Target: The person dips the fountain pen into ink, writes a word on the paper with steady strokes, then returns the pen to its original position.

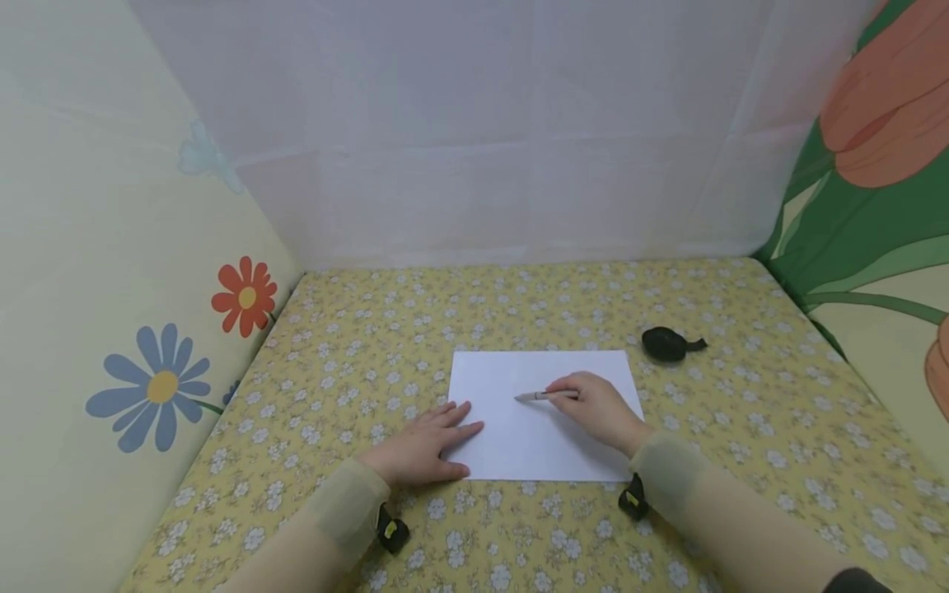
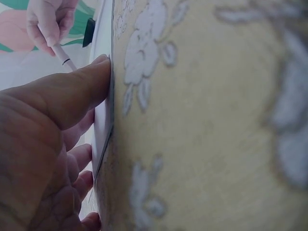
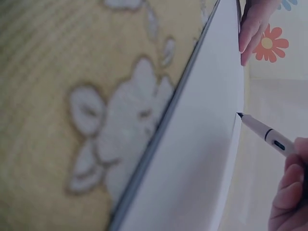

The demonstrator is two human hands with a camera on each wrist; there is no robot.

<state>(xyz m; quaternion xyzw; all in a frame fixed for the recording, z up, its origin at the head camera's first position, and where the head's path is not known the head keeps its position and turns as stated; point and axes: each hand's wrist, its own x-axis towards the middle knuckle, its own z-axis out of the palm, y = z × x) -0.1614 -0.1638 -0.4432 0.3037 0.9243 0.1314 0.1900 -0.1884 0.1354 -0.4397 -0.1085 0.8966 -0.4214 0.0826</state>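
A white sheet of paper (image 1: 504, 453) lies flat on the flowered tablecloth. My left hand (image 1: 426, 445) rests at its left edge with fingers spread, the fingertips and thumb on the paper. Over the sheet's right half, my right hand (image 1: 596, 408) pinches a light-coloured pen (image 1: 537, 396) whose tip points left. In the right wrist view the pen (image 3: 262, 130) shows a dark tip right at the paper's surface and a dark ring on its barrel. No marks show on the paper. The left wrist view has the left thumb (image 2: 82, 91) lying along the paper's edge.
Beyond the sheet's upper right corner lies a black rounded object (image 1: 665, 344) with a short strap-like tail. Yellow flowered cloth (image 1: 371, 329) covers the table. A pale curtain (image 1: 519, 165) hangs behind it, and flower-printed panels (image 1: 159, 387) stand at both sides.
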